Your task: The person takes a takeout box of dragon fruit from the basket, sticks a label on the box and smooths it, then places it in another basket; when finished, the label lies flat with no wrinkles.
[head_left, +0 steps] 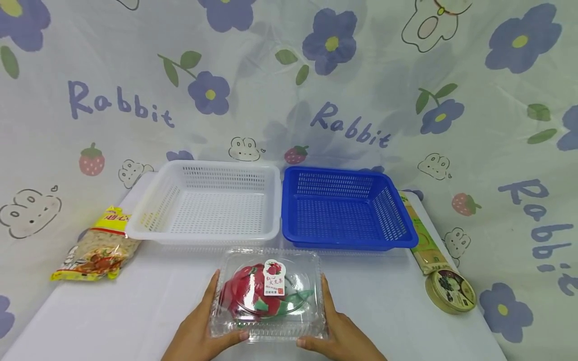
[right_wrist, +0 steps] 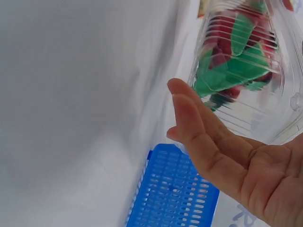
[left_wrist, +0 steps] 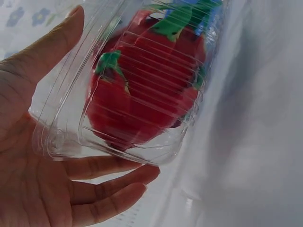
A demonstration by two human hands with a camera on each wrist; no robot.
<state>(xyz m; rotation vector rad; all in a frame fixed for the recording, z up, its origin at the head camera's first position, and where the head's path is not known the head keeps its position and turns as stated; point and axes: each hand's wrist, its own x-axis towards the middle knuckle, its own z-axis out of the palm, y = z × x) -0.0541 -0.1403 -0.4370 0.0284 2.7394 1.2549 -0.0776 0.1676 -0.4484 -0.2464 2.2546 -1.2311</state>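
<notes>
A clear plastic clamshell box point(head_left: 289, 281) with a red dragon fruit point(head_left: 246, 296) and a white label inside sits at the near middle of the white table point(head_left: 135, 311). My left hand point(head_left: 209, 318) grips its left side, thumb along the wall and fingers curled round the near corner. My right hand point(head_left: 336, 323) grips the right side the same way. In the left wrist view the left hand point(left_wrist: 33, 156) has its thumb over the box point(left_wrist: 142, 94) and its fingers under it. In the right wrist view the right hand point(right_wrist: 222, 156) lies against the box point(right_wrist: 246, 61). Whether the box is lifted I cannot tell.
A white basket point(head_left: 149, 220) and a blue basket point(head_left: 397, 220) stand side by side just beyond the box, both holding nothing; the blue basket point(right_wrist: 175, 194) shows in the right wrist view. A snack bag point(head_left: 97, 245) lies at the left edge. A long green packet point(head_left: 424, 235) and a round tin point(head_left: 450, 291) lie at the right.
</notes>
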